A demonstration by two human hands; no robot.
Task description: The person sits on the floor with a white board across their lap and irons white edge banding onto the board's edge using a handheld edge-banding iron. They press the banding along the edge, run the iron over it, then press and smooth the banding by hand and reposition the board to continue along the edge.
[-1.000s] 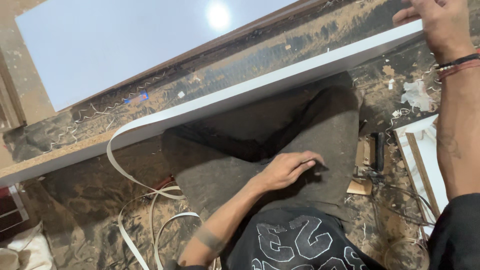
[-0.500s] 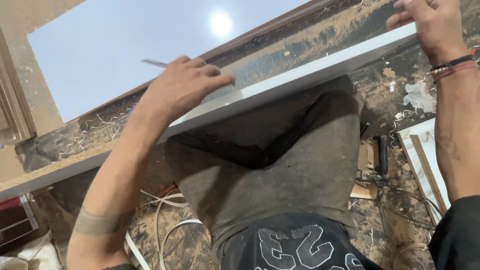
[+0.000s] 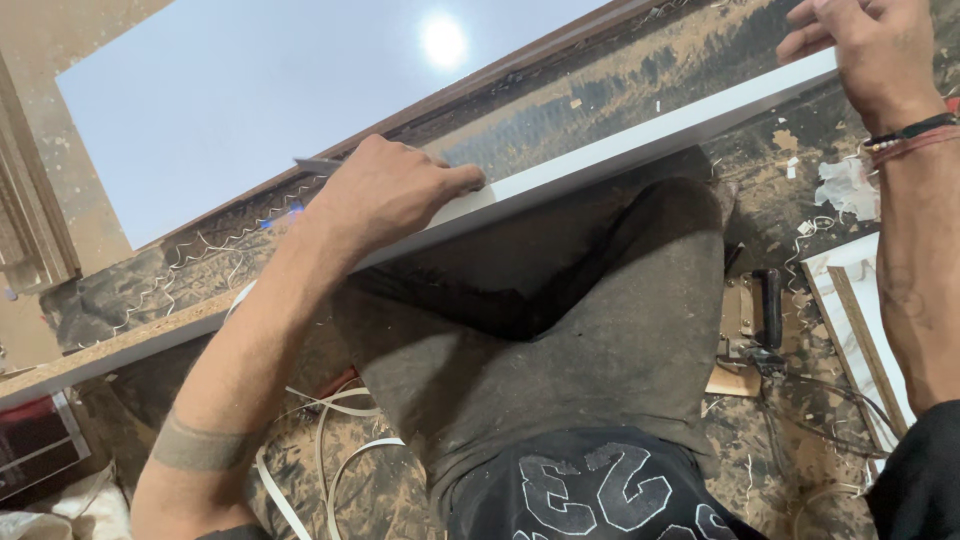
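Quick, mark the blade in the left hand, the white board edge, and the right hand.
blade [image 3: 318, 165], head view, bare metal tip.
white board edge [image 3: 640, 140], head view, its white face.
left hand [image 3: 385, 195], head view, back.
right hand [image 3: 865, 50], head view, back.

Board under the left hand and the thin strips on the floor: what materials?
Board: looks like particleboard; the speckled brown face shows chips, while the white edge reads as smooth glued banding. Strips: thin, white, curling loosely, probably plastic edge-band offcuts. The left hand holds a thin grey blade, likely metal.
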